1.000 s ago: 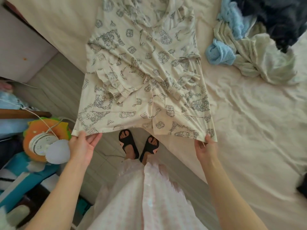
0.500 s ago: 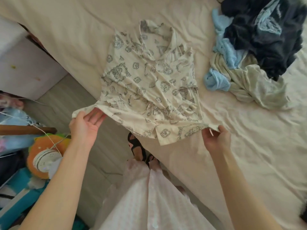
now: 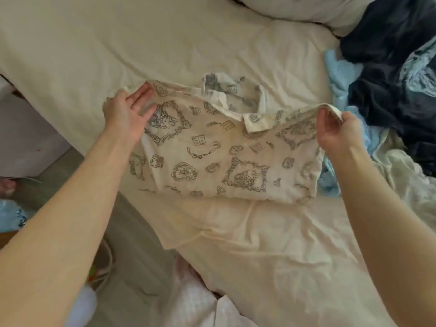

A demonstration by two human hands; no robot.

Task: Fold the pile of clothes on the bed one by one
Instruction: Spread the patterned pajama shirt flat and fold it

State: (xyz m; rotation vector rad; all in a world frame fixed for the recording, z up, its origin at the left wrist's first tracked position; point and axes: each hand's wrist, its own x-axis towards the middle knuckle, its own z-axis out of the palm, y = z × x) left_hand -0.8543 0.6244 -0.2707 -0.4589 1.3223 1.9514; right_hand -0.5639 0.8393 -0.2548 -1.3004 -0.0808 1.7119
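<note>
A cream shirt with grey printed pictures [image 3: 219, 159] lies folded in half on the bed [image 3: 271, 256], its hem brought up to the collar. My left hand [image 3: 128, 114] holds the shirt's upper left corner, fingers stretched along the cloth with the thumb under it. My right hand [image 3: 335, 131] pinches the upper right corner and lifts it slightly off the sheet. The pile of unfolded clothes [image 3: 389, 95] sits at the right, dark blue, light blue and pale green pieces heaped together.
A pillow [image 3: 306, 8] lies at the top edge of the bed. A white cabinet [image 3: 26, 142] stands left of the bed, with grey floor [image 3: 132, 244] below it. My white skirt [image 3: 200, 308] shows at the bottom.
Both hands carried the shirt's hem up from the bed's edge and over the body to the collar, folding it in half. The camera tilted toward the bed.
</note>
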